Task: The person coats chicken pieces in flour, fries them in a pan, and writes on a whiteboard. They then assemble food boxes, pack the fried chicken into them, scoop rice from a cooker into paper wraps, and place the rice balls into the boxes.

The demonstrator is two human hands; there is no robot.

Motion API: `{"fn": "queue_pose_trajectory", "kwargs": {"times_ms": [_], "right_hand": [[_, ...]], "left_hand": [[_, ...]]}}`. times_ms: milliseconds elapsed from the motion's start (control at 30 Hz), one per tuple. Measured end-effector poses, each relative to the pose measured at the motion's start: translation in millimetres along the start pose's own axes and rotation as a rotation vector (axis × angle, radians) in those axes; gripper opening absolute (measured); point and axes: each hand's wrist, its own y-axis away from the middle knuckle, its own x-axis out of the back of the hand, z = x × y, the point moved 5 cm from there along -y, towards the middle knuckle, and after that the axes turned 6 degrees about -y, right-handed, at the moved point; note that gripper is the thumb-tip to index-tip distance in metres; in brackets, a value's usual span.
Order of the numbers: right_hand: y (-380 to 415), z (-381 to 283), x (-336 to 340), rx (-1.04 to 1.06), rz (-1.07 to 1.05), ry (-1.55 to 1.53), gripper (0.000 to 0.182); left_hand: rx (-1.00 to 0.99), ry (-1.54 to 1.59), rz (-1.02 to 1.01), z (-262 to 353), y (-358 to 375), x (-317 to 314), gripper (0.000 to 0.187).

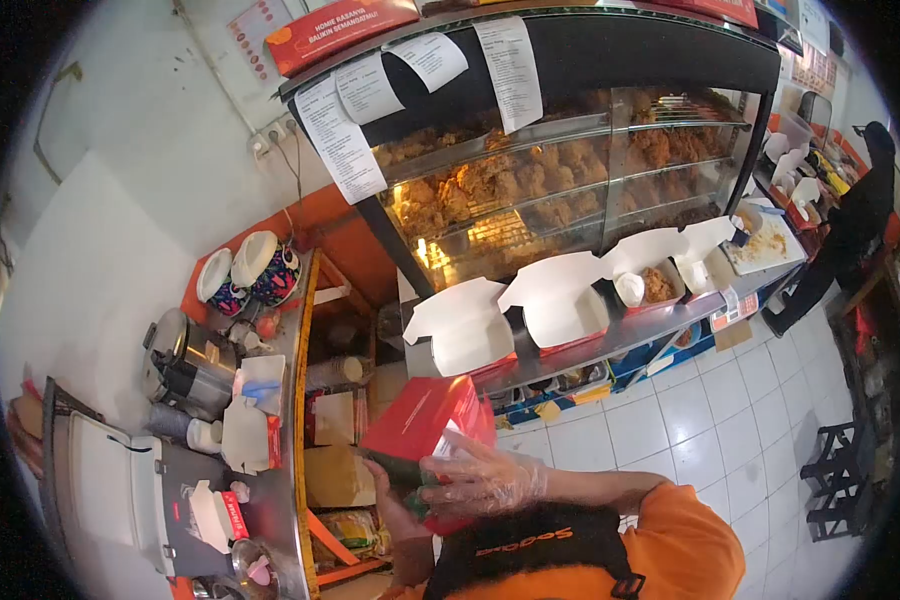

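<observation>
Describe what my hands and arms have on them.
Your right hand wears a clear, crinkled plastic glove; no glove is discernible on the left hand. The right arm has a short orange sleeve; the left sleeve can't be made out.

Wide fisheye view, bright overall; straight lines bowed, corners lost to a black circular vignette. Warm yellow light cast inside the display case, with hot spots at its lower left. White glare thrown on floor tiles. Shelf space under the left counter dimly lit. Far-right edge dark, softly rendered.
</observation>
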Motion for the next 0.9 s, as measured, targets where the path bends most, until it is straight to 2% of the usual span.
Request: {"fn": "queue_pose_trajectory", "kwargs": {"times_ms": [100,167,267,367,400,433,500,567,633,700,767,833,867,900], "right_hand": [[-11,-1,10,0.109,-0.142,0.169,0.056],[-15,4,13,0.085,-0.219,0.166,0.055],[-11,9,6,0.117,-0.369,0.250,0.056],[-1,24,-14,0.334,-0.334,0.747,0.054],[7,24,-22,0.318,-0.306,0.705,0.052],[10,22,-27,0.303,-0.278,0.662,0.050],[2,27,-28,0.015,-0.240,0.069,0.047],[-1,22,-28,-0.089,-0.153,0.091,0.044],[11,36,-47,-0.182,-0.103,0.185,0.048],[-2,39,-45,-0.241,-0.261,0.246,0.050],[8,41,-37,-0.295,-0.094,0.272,0.076],[9,44,-21,-0.539,0.193,-0.016,0.116],[7,42,-11,-0.546,0.188,0.049,0.144],[12,43,-9,-0.551,0.168,-0.022,0.145]], "left_hand": [[0.006,0.119,-0.022,1,9,-21,0.054],[-0.027,0.154,-0.041,4,12,-25,0.049],[-0.054,0.076,-0.126,5,8,-10,0.044],[-0.211,-0.297,-0.089,13,-2,-9,0.043],[-0.214,-0.286,-0.108,16,-3,-10,0.044],[-0.132,-0.259,-0.157,12,-9,-7,0.044],[0.032,-0.209,-0.232,1,-15,12,0.045],[-0.020,-0.127,-0.140,-1,0,-15,0.044],[0.032,-0.102,0.061,-16,4,-21,0.044],[0.121,-0.011,0.062,-38,3,-4,0.040],[0.105,-0.160,0.016,-44,1,7,0.036],[-0.010,-0.469,-0.122,-35,6,1,0.030],[-0.137,-0.706,-0.234,-19,5,-5,0.027],[-0.254,-0.957,-0.298,-9,1,-7,0.021]]}}
